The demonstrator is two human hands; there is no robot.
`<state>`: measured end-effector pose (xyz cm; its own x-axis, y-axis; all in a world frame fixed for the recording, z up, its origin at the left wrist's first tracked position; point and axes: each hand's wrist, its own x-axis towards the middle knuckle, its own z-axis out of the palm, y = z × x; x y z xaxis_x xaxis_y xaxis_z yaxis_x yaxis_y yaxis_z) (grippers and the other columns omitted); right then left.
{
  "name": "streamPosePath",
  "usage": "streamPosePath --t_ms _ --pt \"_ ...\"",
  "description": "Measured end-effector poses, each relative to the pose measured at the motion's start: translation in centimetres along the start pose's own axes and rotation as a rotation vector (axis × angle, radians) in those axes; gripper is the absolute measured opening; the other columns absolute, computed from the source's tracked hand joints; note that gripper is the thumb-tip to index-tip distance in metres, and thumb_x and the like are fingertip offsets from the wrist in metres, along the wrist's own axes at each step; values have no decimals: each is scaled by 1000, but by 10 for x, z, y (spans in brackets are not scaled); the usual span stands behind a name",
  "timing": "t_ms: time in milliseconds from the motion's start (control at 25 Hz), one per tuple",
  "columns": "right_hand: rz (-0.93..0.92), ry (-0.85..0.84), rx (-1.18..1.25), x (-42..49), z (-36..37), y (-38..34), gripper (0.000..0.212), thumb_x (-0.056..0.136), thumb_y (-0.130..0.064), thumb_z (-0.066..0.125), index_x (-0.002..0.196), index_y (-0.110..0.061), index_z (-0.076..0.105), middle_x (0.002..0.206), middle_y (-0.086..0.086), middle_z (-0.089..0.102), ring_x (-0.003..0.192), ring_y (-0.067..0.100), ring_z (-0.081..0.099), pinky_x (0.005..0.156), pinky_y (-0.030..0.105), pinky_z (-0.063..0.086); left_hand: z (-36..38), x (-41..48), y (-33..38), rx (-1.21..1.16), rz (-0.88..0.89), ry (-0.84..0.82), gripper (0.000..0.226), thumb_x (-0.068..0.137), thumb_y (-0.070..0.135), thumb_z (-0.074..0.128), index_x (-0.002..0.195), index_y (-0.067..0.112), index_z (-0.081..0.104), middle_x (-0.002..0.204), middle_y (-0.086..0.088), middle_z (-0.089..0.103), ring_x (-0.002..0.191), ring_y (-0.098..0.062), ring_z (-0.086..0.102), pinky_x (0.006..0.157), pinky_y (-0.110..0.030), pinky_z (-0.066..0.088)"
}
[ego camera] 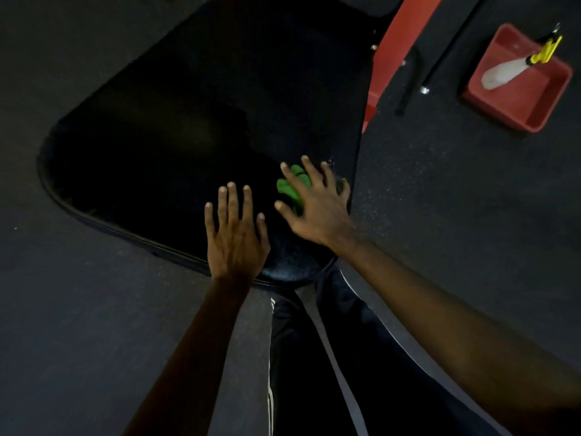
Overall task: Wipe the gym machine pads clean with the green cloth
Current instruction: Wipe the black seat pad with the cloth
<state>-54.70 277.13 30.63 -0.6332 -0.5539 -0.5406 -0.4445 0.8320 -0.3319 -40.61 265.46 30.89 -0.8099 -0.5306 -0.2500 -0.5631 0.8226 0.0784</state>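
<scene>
A large black gym machine pad (pixel 195 121) fills the middle of the head view, its near rounded end just in front of my legs. A bunched green cloth (pixel 290 187) lies on the pad near its right edge. My right hand (pixel 317 206) lies flat on top of the cloth with fingers spread and straight, pressing it onto the pad; most of the cloth is hidden under the palm. My left hand (pixel 235 234) rests flat on the pad just left of it, fingers straight, holding nothing.
The machine's red frame (pixel 399 36) rises at the pad's far right side, with a black metal bar (pixel 412 80) beside it. A red tub (pixel 518 86) on the dark rubber floor at the upper right holds a spray bottle (pixel 509 70) with a yellow trigger.
</scene>
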Motion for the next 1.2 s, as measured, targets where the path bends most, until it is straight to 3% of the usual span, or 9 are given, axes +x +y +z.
streamPosePath --t_ms 40,120,240,400,600,720,920,1080,1200 --pt "-26 -7 3 -13 0 4 74 93 -69 41 156 -49 7 169 -2 -4 153 38 -5 115 68 1 -1 1 1 4 -4 -18 60 103 40 28 155 11 30 162 -17 26 152 -29 20 122 -51 14" --pt "-66 6 18 -25 5 14 71 96 -66 39 156 -50 4 168 -3 -13 152 40 -14 115 69 3 -2 3 2 7 -15 -53 61 102 42 27 156 12 29 162 -17 26 152 -29 20 122 -52 14" --pt "-81 35 -10 13 9 14 61 99 -61 38 155 -48 19 169 0 3 153 41 1 115 70 24 -2 3 3 12 -20 -83 62 103 43 25 156 13 27 162 -16 25 152 -29 18 122 -51 12" --pt "18 24 48 54 6 4 54 98 -53 46 151 -48 32 167 -1 16 150 38 15 110 67 32 0 4 2 20 -27 -107 61 103 44 26 157 16 24 163 -15 23 153 -28 16 122 -51 11" --pt "-90 80 61 -36 14 10 52 99 -43 48 149 -46 37 165 -4 20 147 33 21 103 59 42 -4 4 4 9 -40 -93 63 101 44 27 156 15 27 162 -16 26 152 -29 19 122 -53 14" --pt "-130 105 48 -23 14 22 52 97 -45 50 148 -46 41 163 -5 26 145 31 28 103 59 44 -4 4 4 6 -36 -91 63 101 44 28 156 15 27 162 -16 26 152 -29 19 121 -52 15" --pt "13 131 53 63 7 17 52 95 -43 50 147 -44 43 161 -4 31 140 30 33 105 60 40 -2 4 3 11 -32 -104 63 101 44 29 157 15 26 162 -16 25 152 -30 19 121 -52 13" --pt "22 183 60 4 11 21 50 97 -43 48 147 -43 41 162 -3 27 141 32 31 103 59 43 -5 4 3 7 -37 -106 63 101 44 27 157 15 26 162 -16 25 152 -29 19 121 -53 14" --pt "-124 178 53 -54 27 27 50 95 -43 48 145 -42 45 160 -3 32 138 31 35 100 54 46 -4 3 4 10 -46 -108 64 101 44 26 157 14 25 162 -16 26 151 -29 20 121 -52 15"
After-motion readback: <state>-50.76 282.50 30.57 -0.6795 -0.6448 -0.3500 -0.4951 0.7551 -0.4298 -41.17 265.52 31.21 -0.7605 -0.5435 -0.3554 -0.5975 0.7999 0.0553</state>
